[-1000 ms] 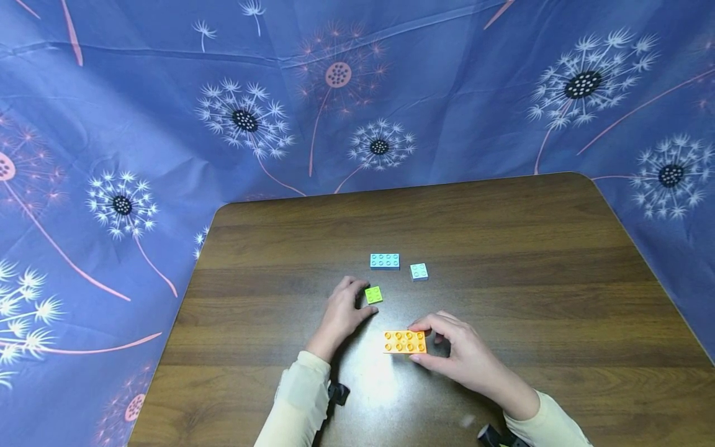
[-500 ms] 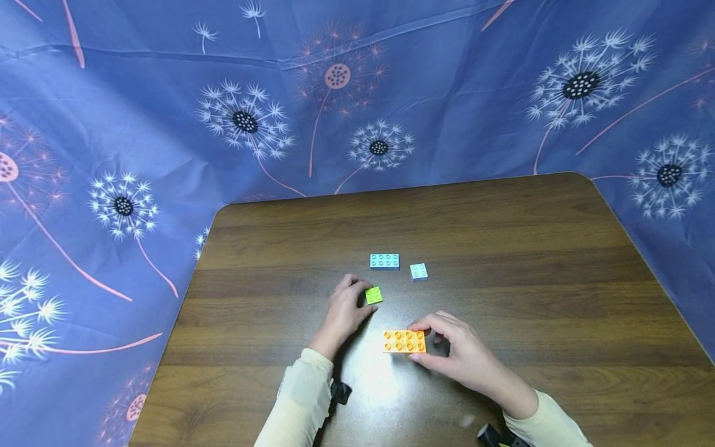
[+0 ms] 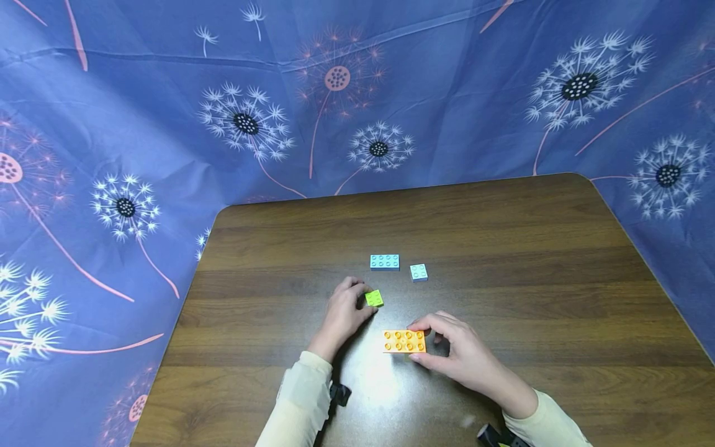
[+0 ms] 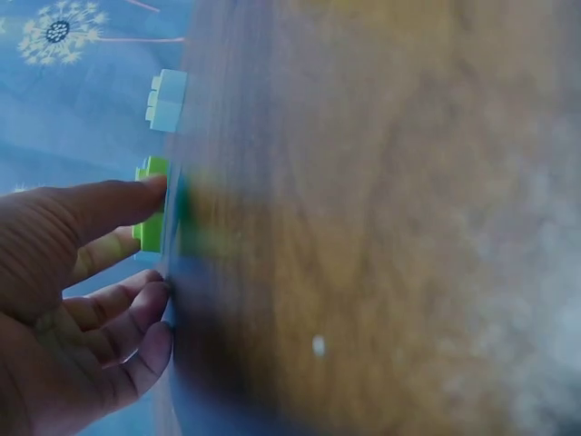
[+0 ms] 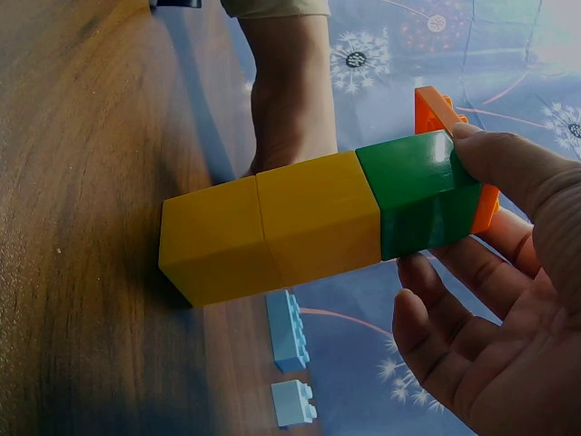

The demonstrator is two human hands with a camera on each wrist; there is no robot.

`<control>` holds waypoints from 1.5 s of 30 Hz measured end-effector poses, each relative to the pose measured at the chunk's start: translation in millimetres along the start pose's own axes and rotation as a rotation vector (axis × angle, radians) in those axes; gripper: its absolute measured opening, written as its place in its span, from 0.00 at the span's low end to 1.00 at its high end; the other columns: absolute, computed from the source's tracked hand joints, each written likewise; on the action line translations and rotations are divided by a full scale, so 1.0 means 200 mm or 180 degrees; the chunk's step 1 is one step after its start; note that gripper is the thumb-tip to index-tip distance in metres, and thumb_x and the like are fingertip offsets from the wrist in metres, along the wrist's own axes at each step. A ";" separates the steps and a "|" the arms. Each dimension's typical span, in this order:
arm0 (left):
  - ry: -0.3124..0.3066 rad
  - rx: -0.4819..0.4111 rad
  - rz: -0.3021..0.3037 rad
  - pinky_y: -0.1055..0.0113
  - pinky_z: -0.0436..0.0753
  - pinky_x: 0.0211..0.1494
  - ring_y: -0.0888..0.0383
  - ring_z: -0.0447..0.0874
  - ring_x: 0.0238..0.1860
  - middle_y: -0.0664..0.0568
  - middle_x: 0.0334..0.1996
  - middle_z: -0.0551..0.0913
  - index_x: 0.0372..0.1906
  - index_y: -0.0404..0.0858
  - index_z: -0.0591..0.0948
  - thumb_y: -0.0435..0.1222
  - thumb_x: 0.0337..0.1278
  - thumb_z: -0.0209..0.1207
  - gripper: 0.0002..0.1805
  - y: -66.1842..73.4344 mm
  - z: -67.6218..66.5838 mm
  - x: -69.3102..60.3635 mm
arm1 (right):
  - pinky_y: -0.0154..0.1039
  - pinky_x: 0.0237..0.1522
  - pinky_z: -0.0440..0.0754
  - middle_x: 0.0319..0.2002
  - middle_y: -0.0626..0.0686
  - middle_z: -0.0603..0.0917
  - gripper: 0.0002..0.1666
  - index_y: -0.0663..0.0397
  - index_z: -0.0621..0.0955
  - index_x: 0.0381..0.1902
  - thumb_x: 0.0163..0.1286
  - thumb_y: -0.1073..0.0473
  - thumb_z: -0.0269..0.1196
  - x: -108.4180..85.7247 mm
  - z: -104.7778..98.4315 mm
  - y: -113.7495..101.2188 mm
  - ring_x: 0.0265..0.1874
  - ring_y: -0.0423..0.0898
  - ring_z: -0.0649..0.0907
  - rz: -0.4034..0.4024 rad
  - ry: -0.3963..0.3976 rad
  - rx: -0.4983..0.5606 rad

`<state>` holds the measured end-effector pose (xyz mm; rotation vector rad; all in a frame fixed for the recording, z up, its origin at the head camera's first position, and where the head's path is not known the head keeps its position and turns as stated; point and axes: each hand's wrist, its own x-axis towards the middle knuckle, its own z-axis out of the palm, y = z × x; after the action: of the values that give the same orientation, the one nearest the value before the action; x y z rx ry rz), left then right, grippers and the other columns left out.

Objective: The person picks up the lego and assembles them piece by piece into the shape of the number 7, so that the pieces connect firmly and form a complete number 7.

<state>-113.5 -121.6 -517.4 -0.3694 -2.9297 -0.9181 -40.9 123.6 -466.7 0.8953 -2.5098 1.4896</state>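
Finding one: the left hand (image 3: 344, 310) has changed its bearing on the lime brick (image 3: 373, 298). Thumb and fingers, set wider a second ago, now pinch it from opposite sides, and the brick has turned slightly and shifted a little toward the person. The left wrist view is soft and blurred at the tabletop, so whether the brick is lifted cannot be confirmed.

Finding two: the right hand (image 3: 455, 347) is unchanged. It grips the upper part of an upright stack, made of two yellow bricks (image 5: 318, 218), a green brick (image 5: 418, 195) above them and a long orange brick (image 3: 404, 341) across the top, studs up.

Location: the lime brick sits beyond and left of the stack, apart from it. The long blue brick (image 3: 385, 261) and small blue brick (image 3: 418, 272) lie farther back on the table (image 3: 503, 248), untouched.

Assessment: the lime brick appears secured but not yet joined to the stack.
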 end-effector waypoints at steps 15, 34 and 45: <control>-0.0243 -0.0854 -0.0201 0.69 0.78 0.34 0.63 0.80 0.29 0.56 0.28 0.83 0.45 0.43 0.83 0.34 0.47 0.71 0.17 0.02 -0.06 -0.11 | 0.35 0.31 0.77 0.41 0.38 0.83 0.24 0.38 0.81 0.45 0.50 0.60 0.77 0.00 0.00 0.00 0.33 0.38 0.77 -0.0068 0.0031 -0.0006; -0.0373 -0.1772 0.0091 0.52 0.80 0.51 0.56 0.82 0.36 0.56 0.33 0.84 0.48 0.42 0.81 0.27 0.49 0.68 0.19 0.07 -0.14 -0.25 | 0.35 0.31 0.77 0.41 0.38 0.83 0.23 0.39 0.82 0.45 0.51 0.59 0.76 0.00 0.01 0.01 0.34 0.35 0.76 -0.0041 0.0017 0.0048; -0.0501 -0.2133 0.0186 0.47 0.77 0.57 0.55 0.83 0.43 0.44 0.41 0.85 0.51 0.30 0.80 0.23 0.50 0.66 0.20 0.17 -0.25 -0.31 | 0.35 0.31 0.76 0.41 0.38 0.83 0.24 0.39 0.82 0.46 0.50 0.61 0.77 0.00 0.01 0.02 0.32 0.41 0.77 -0.0065 0.0032 0.0031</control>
<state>-46.6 -136.4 -465.1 -0.5650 -2.6252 -1.9233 -42.5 122.9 -470.9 0.9097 -2.4808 1.4980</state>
